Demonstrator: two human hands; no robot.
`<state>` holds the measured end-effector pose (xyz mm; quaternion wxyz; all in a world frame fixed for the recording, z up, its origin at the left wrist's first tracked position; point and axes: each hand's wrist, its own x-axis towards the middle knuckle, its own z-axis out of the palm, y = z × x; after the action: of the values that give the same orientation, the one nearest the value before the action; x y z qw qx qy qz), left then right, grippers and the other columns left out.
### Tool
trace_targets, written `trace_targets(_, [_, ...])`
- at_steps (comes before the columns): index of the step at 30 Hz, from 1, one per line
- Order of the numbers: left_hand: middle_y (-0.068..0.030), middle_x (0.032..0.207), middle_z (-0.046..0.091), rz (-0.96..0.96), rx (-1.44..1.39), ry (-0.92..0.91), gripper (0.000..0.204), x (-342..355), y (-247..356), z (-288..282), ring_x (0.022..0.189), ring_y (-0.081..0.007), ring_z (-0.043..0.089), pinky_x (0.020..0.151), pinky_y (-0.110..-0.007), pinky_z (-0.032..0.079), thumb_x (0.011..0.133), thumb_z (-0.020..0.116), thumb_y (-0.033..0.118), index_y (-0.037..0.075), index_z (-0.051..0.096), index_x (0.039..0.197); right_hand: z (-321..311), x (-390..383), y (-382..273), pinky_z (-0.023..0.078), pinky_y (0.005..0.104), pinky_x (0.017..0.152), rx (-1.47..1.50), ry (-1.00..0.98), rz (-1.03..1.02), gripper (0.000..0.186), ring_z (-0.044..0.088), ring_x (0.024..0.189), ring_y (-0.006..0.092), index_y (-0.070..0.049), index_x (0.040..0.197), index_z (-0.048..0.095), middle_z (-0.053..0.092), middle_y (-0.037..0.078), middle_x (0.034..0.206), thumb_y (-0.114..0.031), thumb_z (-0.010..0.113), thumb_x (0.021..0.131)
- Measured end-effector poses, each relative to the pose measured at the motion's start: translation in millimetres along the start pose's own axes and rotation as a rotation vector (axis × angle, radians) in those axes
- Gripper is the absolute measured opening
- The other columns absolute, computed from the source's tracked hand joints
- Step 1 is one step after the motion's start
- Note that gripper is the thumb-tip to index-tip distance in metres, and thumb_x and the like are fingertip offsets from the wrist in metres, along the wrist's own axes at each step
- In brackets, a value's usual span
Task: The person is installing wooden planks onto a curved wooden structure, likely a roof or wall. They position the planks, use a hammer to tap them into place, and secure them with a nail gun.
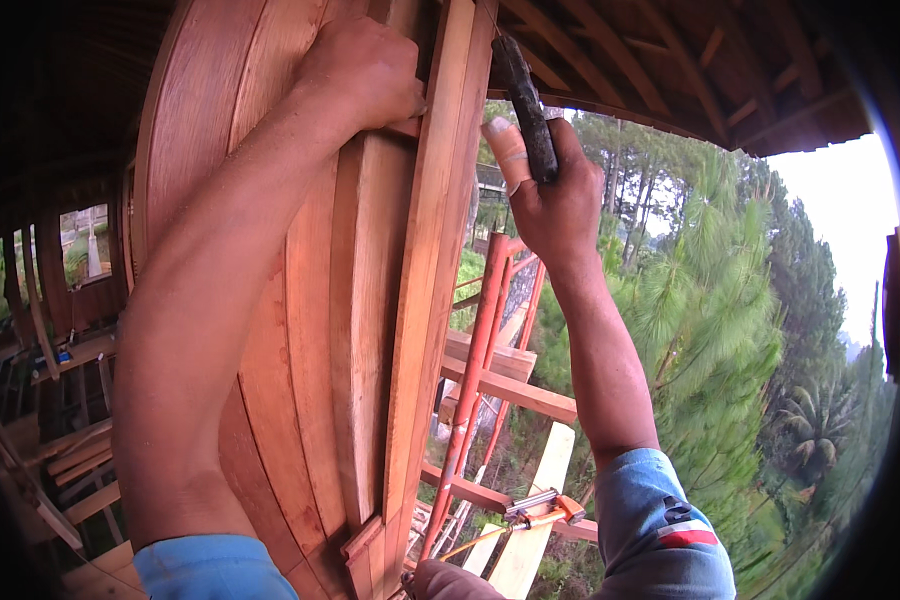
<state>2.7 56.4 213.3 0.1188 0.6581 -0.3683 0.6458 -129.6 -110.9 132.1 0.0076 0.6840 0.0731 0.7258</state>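
2 bare hands work high on a reddish-brown wooden plank wall (300,330). The left hand (362,70) presses curled fingers against a narrow upright wooden board (370,330). Just right, the right hand (550,195) is closed around a dark, worn tool handle (526,105). Orange scaffolding (475,370) and pine trees (710,320) lie beyond.

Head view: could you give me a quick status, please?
Left hand pressing wooden board. Right hand gripping dark tool handle. Nothing between them.

Daylight from right; dim left; fisheye-bent edges.
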Motion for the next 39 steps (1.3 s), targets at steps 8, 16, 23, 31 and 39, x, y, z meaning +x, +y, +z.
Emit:
trace_targets(8, [-0.0203, 0.088, 0.074, 0.044, 0.082, 0.068, 0.039, 2, 1, 1, 0.090, -0.0345, 0.073, 0.082, -0.045, 0.058, 0.079, 0.071, 0.041, 0.003, 0.079, 0.087, 26, 17, -10, 0.041, 0.0327, 0.049, -0.034, 0.099, 0.028, 0.051, 0.050, 0.048, 0.0153, -0.003, 0.081, 0.059, 0.053, 0.005, 0.055, -0.051, 0.071, 0.094])
trace_targets(16, [-0.0203, 0.087, 0.074, 0.009, -0.017, 0.009, 0.038, 4, 7, -4, 0.086, -0.0349, 0.073, 0.082, -0.044, 0.058, 0.080, 0.071, 0.039, 0.002, 0.078, 0.086, 38, 22, -7, 0.044, 0.0432, 0.047, 0.013, 0.211, -0.036, 0.045, 0.059, 0.046, 0.0342, -0.003, 0.082, 0.053, 0.055, 0.014, 0.054, -0.042, 0.072, 0.095])
trace_targets(23, [-0.0195, 0.087, 0.074, -0.040, -0.028, -0.025, 0.040, 1, 3, -3, 0.087, -0.0353, 0.073, 0.082, -0.045, 0.058, 0.080, 0.073, 0.042, 0.002, 0.078, 0.084, 41, -21, -4, 0.046, 0.0431, 0.047, 0.041, 0.158, -0.018, 0.045, 0.061, 0.048, 0.0362, -0.003, 0.080, 0.053, 0.056, 0.016, 0.054, -0.041, 0.072, 0.095])
trace_targets(31, [-0.0196, 0.087, 0.074, -0.041, -0.035, 0.003, 0.041, -1, 0, 8, 0.089, -0.0355, 0.073, 0.084, -0.045, 0.057, 0.080, 0.074, 0.042, 0.002, 0.078, 0.085, 42, -9, -18, 0.042, 0.0412, 0.047, 0.074, 0.159, 0.038, 0.046, 0.054, 0.047, 0.0313, -0.003, 0.078, 0.053, 0.052, 0.013, 0.052, -0.041, 0.073, 0.094])
trace_targets(39, [-0.0200, 0.087, 0.074, 0.016, -0.039, -0.025, 0.037, 1, 1, -3, 0.088, -0.0352, 0.073, 0.083, -0.045, 0.058, 0.081, 0.070, 0.038, 0.002, 0.078, 0.086, 37, 17, -21, 0.044, 0.0391, 0.048, 0.064, 0.138, 0.057, 0.046, 0.057, 0.045, 0.0285, -0.003, 0.079, 0.055, 0.051, 0.012, 0.051, -0.042, 0.072, 0.095])
